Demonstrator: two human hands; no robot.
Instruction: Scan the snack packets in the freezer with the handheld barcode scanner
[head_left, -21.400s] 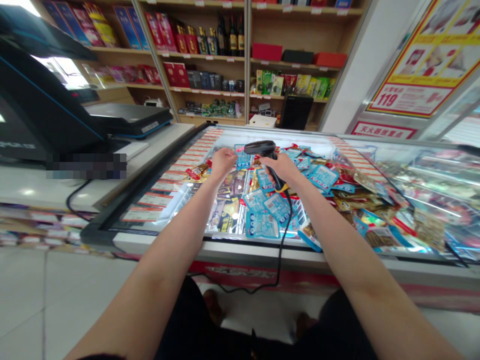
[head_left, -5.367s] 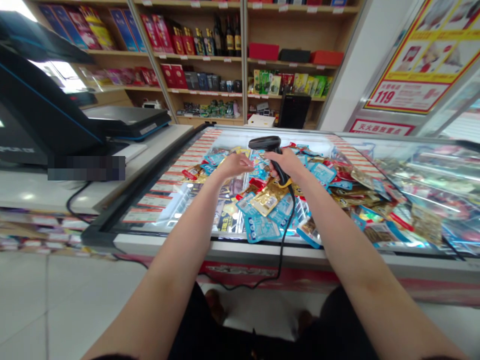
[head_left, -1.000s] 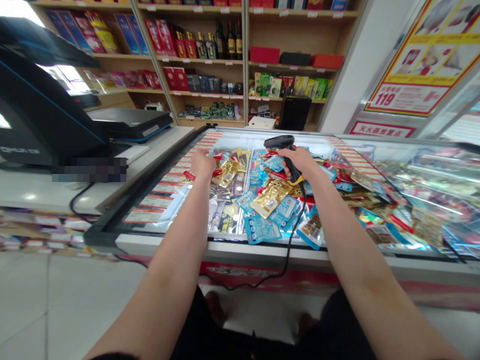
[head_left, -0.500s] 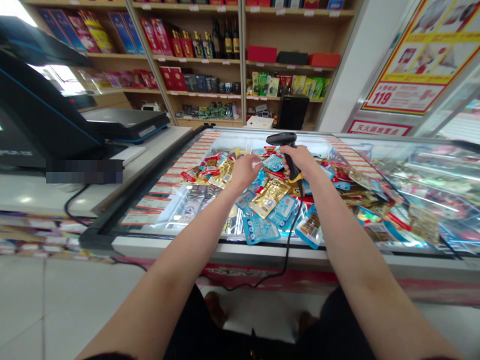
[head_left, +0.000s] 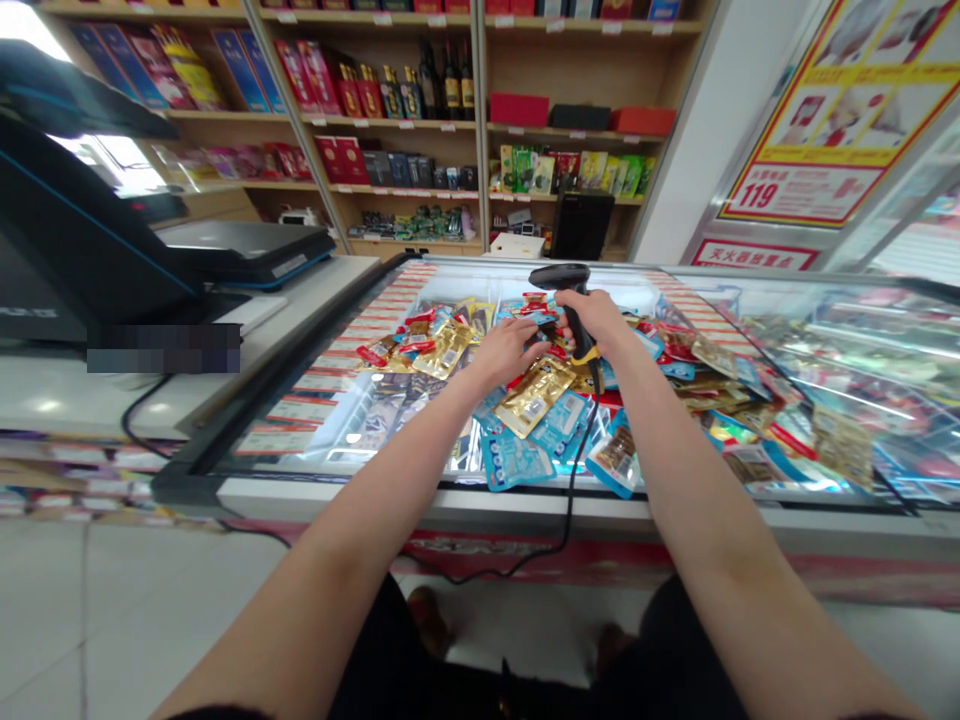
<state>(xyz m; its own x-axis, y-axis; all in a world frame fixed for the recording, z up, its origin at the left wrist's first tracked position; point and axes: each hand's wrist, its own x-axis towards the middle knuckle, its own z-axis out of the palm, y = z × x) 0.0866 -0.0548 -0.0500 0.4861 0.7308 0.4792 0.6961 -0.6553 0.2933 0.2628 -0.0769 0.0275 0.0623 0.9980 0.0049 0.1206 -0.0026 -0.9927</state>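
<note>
My right hand [head_left: 600, 316] is wrapped round the handle of a black barcode scanner [head_left: 559, 276], whose head points left and down. The scanner's black cable [head_left: 570, 480] hangs over the freezer's front edge to the floor. My left hand [head_left: 504, 352] reaches in just under the scanner's head, fingers curled on a small blue snack packet [head_left: 537, 320]. Both hands hover over a heap of blue, gold and red snack packets spread on the glass lid of a chest freezer [head_left: 450, 497]. A gold packet [head_left: 531, 396] lies just below my hands.
A black checkout terminal [head_left: 90, 230] stands on the white counter [head_left: 315, 290] at the left. More packets cover the freezer lid to the right [head_left: 757, 440]. Wooden shelves of boxes and bottles [head_left: 442, 100] line the back wall; a red and yellow poster [head_left: 832, 120] hangs at the right.
My left hand has moved from the packets at the left of the heap rightward, to just under the scanner. My right hand with the scanner has barely shifted.
</note>
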